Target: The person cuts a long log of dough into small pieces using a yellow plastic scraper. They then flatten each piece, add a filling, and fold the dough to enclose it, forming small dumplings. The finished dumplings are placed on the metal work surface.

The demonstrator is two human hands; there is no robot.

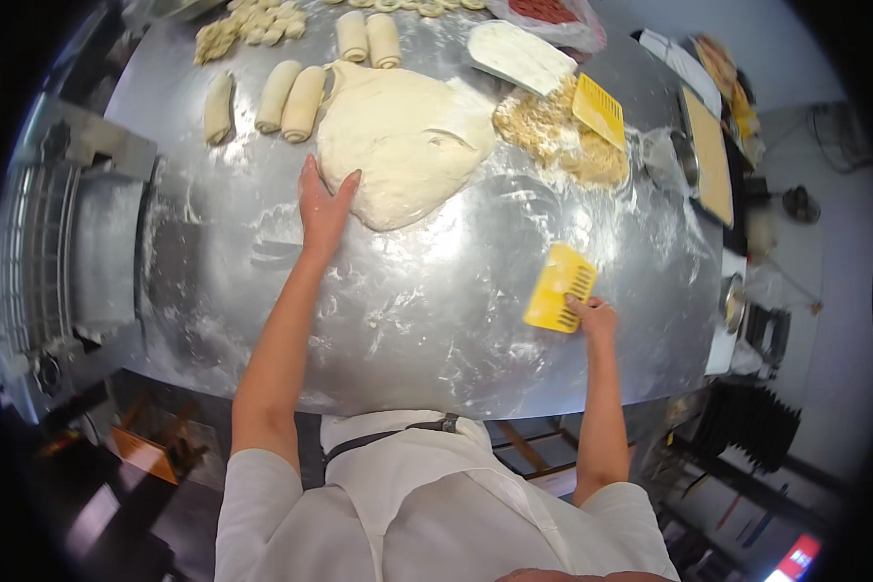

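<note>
A large, flat slab of pale dough lies on the floured metal table. My left hand rests at its lower left edge, fingers spread and thumb against the dough. In my right hand is a yellow slotted dough scraper, gripped by its edge and held apart from the dough, to its lower right. A second yellow scraper lies on a crumbly tan mixture right of the slab. Rolled dough logs sit left of and behind the slab.
Small dough pieces lie at the far left. A white floured scoop-shaped board and a bag of red filling are at the far right. A metal machine borders the table's left side. A tan board stands along the right edge.
</note>
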